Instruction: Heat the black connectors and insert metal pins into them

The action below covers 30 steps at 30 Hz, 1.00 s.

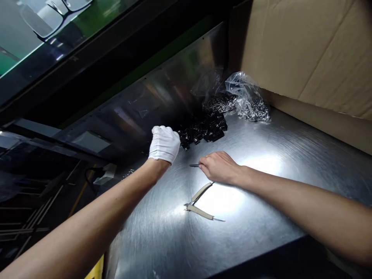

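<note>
My left hand (165, 144), in a white glove, is closed beside the left end of a pile of small black parts (207, 128); whatever it holds is hidden. Bare and closed, my right hand (219, 166) grips a thin dark tool (194, 165) whose tip points left, toward the gloved hand. Pliers with beige handles (202, 212) lie spread on the metal table (162, 236), just below my right hand.
Clear plastic bags of small shiny metal parts (252, 104) lie behind the black pile. A large cardboard sheet (308, 58) stands at the right. A metal panel (139, 100) runs along the back. Near the left edge is a white box with a cable (105, 174).
</note>
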Motion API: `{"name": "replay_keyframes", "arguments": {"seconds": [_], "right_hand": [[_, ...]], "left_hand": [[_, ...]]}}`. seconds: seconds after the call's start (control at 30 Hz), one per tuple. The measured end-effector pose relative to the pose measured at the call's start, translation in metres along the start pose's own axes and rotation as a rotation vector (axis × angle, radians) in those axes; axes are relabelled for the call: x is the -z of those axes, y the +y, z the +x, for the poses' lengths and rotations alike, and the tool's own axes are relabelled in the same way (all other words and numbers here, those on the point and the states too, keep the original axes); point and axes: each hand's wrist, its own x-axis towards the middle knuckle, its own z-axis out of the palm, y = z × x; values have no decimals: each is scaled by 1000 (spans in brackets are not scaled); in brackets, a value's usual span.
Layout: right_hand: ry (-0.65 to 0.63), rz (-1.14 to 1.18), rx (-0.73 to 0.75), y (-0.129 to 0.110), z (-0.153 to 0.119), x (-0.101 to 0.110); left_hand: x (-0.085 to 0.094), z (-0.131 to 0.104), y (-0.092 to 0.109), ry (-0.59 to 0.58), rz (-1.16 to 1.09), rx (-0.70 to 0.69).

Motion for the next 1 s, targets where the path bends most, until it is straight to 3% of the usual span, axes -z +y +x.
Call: {"name": "replay_keyframes", "arguments": {"seconds": [0.1,0.2,0.3,0.43,0.6,0.77,1.0], "right_hand": [[34,9,10,-1,-1,-1],[93,36,14,1,-2,-1],[182,111,27,3,-2,2],[289,326,160,-5,-7,9],[194,623,421,-37,-23,6],[90,698,536,-60,-33,-1],[-67,607,658,-65,-39,8]], "left_hand": [[9,-13,-9,-26,-35,67],[16,-42,-15,-117,-194,188],[19,-85,-15,-229,-529,335],[27,-149,0,-249,-1140,439],[41,-201,22,-351,-1580,437],[32,-232,28,-384,-1656,426],[23,-253,29,-351,-1600,369]]}}
